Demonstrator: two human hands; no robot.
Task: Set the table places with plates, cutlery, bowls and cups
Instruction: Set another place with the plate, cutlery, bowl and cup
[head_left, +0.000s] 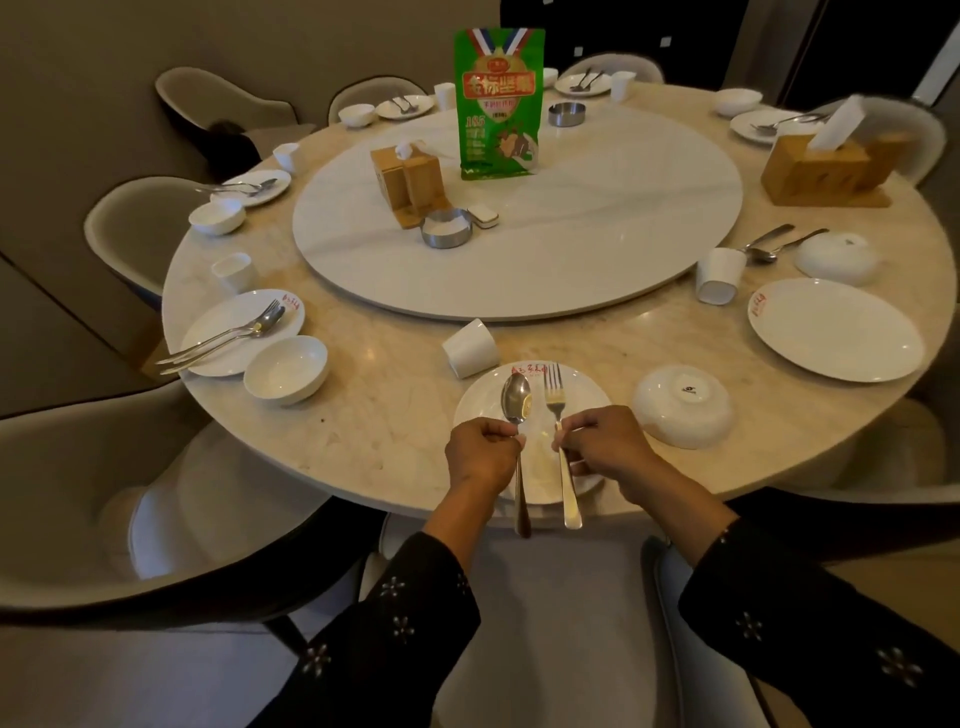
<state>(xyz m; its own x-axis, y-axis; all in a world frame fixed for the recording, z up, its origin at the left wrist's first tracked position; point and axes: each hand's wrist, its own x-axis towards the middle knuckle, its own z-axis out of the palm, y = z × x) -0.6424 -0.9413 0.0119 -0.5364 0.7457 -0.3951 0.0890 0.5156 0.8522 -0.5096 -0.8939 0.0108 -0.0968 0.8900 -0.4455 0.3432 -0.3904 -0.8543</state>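
Left place: plate (208, 340) with red writing on its rim, too small to read; a fork and spoon (228, 335) lie across it; upright white bowl (287, 369) just beside, upright cup (234, 270) behind.
Left hand (480, 452): fingers curled round the spoon (516, 400), bowl end pointing away, handle reaching past the bench (363, 415) edge.
Near plate (478, 405): white, round, red characters on the far rim, unreadable; it sits at the bench edge under both hands.
Tipped cup (470, 347): white, on its side, touching the near plate's far rim.
Right hand (605, 441): pinches the fork (556, 397), tines away, over the plate.
Upturned bowl (683, 399): white, base up, small dark maker's mark, right of the plate.
Right place: bare plate (836, 330) with red rim writing; cup (719, 275) on its side, bowl (835, 258) upside down.
Green pouch (497, 104): stands on the turntable (571, 234), gold-and-red Chinese lettering, "185" legible.
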